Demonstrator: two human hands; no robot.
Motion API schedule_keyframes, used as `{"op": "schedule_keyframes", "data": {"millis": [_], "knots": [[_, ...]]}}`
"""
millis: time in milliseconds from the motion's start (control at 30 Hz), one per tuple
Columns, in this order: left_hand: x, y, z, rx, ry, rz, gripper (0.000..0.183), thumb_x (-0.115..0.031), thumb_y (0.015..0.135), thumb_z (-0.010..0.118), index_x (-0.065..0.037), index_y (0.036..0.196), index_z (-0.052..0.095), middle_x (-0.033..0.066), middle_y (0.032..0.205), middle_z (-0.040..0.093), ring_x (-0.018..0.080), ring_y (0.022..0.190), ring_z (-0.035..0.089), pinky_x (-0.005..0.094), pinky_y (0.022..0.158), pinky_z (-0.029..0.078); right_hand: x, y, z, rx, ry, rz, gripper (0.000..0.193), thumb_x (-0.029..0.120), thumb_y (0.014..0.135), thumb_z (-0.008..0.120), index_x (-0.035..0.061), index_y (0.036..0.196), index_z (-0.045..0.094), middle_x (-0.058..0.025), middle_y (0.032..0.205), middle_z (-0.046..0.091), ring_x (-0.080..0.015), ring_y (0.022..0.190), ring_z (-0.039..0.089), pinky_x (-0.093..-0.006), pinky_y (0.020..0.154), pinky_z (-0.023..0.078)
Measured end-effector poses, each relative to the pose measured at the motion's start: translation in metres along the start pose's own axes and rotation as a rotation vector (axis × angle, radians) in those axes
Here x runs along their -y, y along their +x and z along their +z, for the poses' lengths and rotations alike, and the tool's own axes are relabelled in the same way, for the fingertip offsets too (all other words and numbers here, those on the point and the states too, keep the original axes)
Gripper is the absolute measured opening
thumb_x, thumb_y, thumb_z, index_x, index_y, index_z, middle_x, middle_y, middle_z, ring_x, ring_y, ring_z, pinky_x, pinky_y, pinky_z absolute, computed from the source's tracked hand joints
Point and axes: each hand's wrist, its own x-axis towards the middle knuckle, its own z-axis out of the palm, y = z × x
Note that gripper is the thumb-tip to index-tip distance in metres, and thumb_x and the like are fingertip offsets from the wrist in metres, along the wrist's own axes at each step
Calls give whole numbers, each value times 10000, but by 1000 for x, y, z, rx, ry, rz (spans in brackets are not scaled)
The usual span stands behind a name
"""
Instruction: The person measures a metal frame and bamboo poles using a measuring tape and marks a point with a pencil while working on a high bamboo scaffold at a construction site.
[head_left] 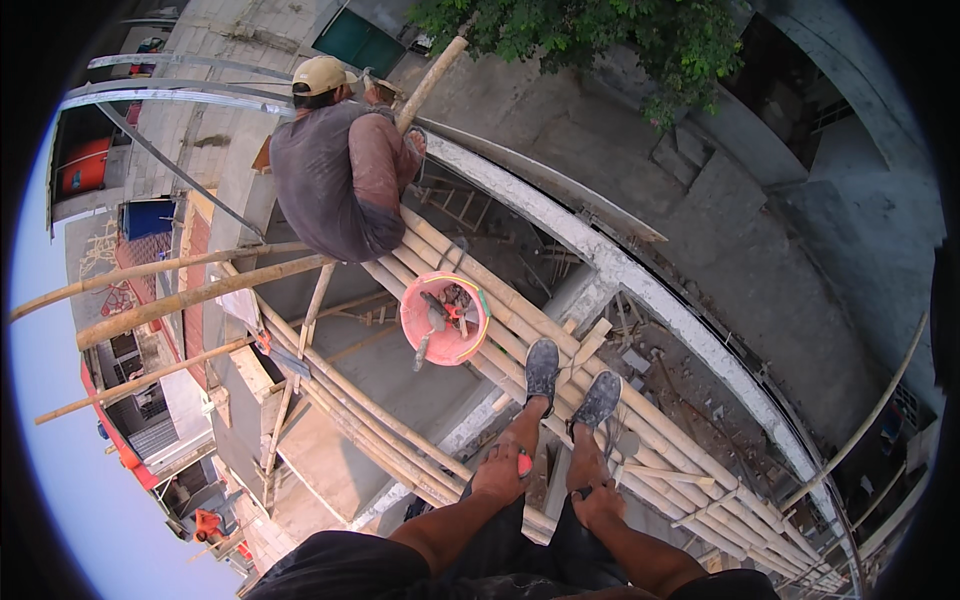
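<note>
- No text, number or sign can be read.
- Bucket (pixel 460 346): no legible lettering on the side that shows.
- Cap (pixel 318 74), above and left of the bucket: nothing readable on it.
- Shoes (pixel 541 372), below and right of the bucket: pale specks, no legible label.
- Mural (pixel 100 248), far left of the bucket: curving marks, too small to tell whether they are letters.

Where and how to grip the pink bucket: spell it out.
Probably best by the rim of the pink bucket, from above on its right, the side toward the shoes. Its open mouth faces up from the bamboo poles, leaving an edge to curl over, while a tool's handle juts across the near-left rim and would likely get in the way there.
</note>
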Motion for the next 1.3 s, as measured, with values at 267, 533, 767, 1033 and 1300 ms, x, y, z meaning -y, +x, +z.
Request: {"op": "schedule_keyframes", "data": {"millis": [267,533,767,1033,1300], "knots": [[-1,3,-1,-15,-6,-24,739,-368,829,749,-65,1408,404,164,1329,531,328,1320,498,461,1097,416,2,0,-2,9,7,1,695,497,911,574,160,1507,457,-208,1571,353,-400,1337,520,-480,1108,432],[6,8,0,17,32,-13,767,-432,874,700,-11,1428,378,222,1390,510,397,1280,528,490,1071,440,8,-2,-3,19,23,6,697,491,919,570,146,1512,448,-216,1591,325,-400,1351,508,-488,1117,423],[1,6,-10,36,25,-21,770,-429,873,699,-12,1434,374,221,1388,515,393,1284,526,496,1070,440,10,-2,-2,1,49,22,697,510,906,599,154,1493,476,-204,1577,359,-384,1399,451,-488,1140,398],[2,6,-13,34,20,-20,764,-418,864,705,-13,1430,390,224,1409,508,389,1294,518,499,1071,434,12,0,-1,10,40,32,682,511,903,596,159,1479,496,-201,1544,393,-385,1379,470,-489,1128,403],[5,8,-9,14,8,-21,715,-354,825,741,-63,1390,414,165,1353,525,324,1335,483,475,1094,409,15,1,0,10,25,39,685,503,905,597,161,1488,485,-193,1525,405,-393,1359,490,-493,1122,407]]}}
